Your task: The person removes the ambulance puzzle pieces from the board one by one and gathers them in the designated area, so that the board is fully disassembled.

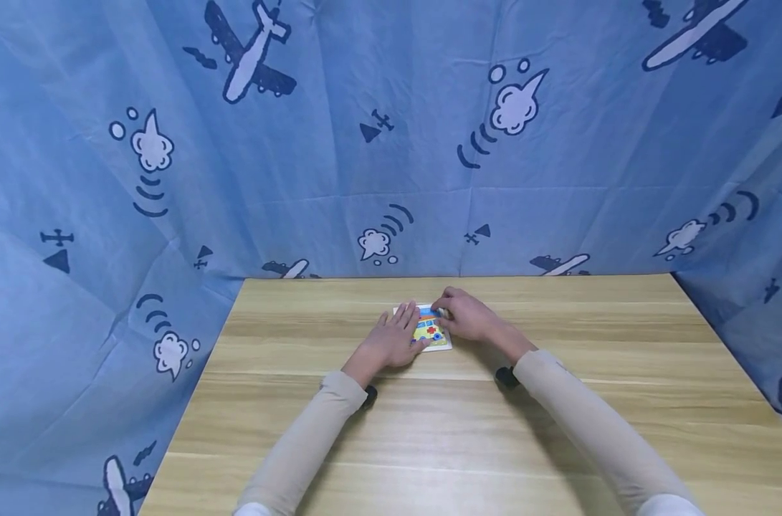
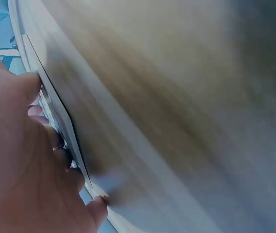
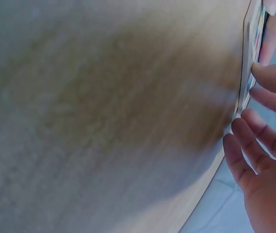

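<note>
Picture board [image 1: 431, 337] lies flat on the wooden tabletop [image 1: 423, 437], nearer its far edge, wood spreading widest on the near side. The left hand [image 1: 396, 342] rests over its left side, fingers straight; the right hand [image 1: 466, 315] bends its fingers at the right side, whether pinching I cannot tell.

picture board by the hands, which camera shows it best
The head view: the picture board shows its printed face there, though partly covered. The left wrist view shows mostly its edge; the right wrist view, its edge and a sliver of face.
</note>
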The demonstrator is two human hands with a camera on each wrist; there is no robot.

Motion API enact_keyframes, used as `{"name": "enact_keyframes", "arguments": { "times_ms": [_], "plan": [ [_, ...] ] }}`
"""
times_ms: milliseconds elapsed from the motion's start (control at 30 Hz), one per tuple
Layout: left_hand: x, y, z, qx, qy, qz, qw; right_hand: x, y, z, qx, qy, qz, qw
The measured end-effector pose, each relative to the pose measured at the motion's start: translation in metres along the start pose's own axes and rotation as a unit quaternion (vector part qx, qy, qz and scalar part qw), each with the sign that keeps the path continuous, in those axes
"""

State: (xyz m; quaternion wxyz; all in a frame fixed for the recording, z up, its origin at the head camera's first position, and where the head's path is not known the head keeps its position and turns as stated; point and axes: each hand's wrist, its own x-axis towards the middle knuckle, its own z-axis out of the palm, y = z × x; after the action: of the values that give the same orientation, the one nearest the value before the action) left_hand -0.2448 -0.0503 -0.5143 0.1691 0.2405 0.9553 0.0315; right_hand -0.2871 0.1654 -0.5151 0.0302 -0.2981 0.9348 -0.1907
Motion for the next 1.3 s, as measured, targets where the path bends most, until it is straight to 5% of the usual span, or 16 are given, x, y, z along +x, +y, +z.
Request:
{"name": "enact_keyframes", "arguments": {
  "times_ms": [200,500,933,1300],
  "plan": [
    [0.002,0.0,0.001,0.0,-0.024,-0.011,0.9996,0.004,0.001,0.001,0.005,-0.009,-0.004,0.9999],
    [0.023,-0.007,0.016,-0.015,-0.068,-0.031,0.9971,0.008,-0.003,0.0,0.031,-0.01,0.003,0.9995],
    [0.023,-0.008,0.018,-0.011,-0.063,-0.031,0.9975,0.006,-0.002,0.004,0.073,0.021,0.029,0.9967],
    [0.022,-0.007,0.018,-0.013,-0.06,-0.029,0.9977,-0.004,-0.009,0.005,0.161,0.077,0.054,0.9825]
  ]
}}
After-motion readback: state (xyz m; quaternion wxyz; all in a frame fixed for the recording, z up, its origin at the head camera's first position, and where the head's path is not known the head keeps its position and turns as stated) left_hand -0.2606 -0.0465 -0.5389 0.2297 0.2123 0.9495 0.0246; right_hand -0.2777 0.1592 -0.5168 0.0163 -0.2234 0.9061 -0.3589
